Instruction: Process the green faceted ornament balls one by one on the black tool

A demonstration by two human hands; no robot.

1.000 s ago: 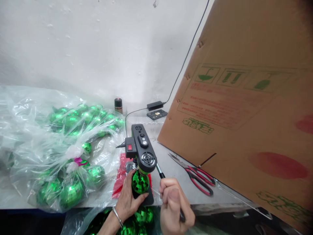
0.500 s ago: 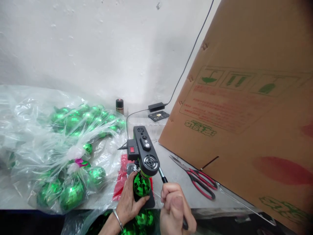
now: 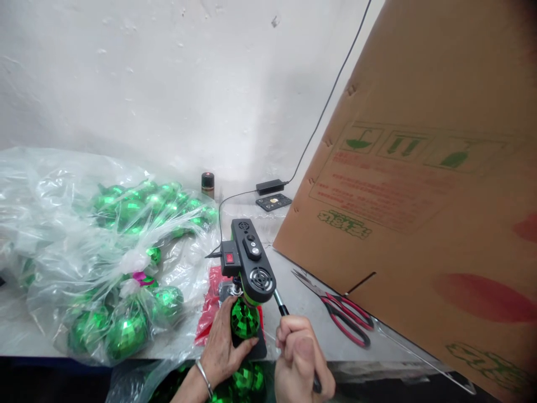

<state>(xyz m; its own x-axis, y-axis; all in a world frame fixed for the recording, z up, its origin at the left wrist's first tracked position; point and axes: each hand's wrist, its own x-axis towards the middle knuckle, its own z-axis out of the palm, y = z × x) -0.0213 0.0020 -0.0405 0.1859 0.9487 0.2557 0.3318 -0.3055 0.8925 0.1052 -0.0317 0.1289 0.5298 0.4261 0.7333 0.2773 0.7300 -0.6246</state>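
Beneath the front end of a black bench machine [image 3: 253,260] is a shiny green mirrored ball [image 3: 245,320]. My left hand [image 3: 223,339], with a metal bangle at the wrist, curls its fingers and thumb around that ball. The machine has round vents on top and a red switch [image 3: 229,257] on its side box. A metal lever with a black grip [image 3: 283,310] juts from its right side. Closed on this lever handle is my right hand [image 3: 302,358]. My left hand and the machine's head hide part of the ball.
Clear plastic bags [image 3: 54,190] hold several green mirrored balls [image 3: 128,331] on the left. Red-handled scissors [image 3: 342,310] lie at right, beside a large cardboard box [image 3: 403,168]. At the back are a dark-capped bottle [image 3: 207,184], a power adapter [image 3: 271,186] and a phone [image 3: 273,202].
The whole view has shifted slightly. Both hands keep their holds on the ball and the lever handle, with no clear movement of either.
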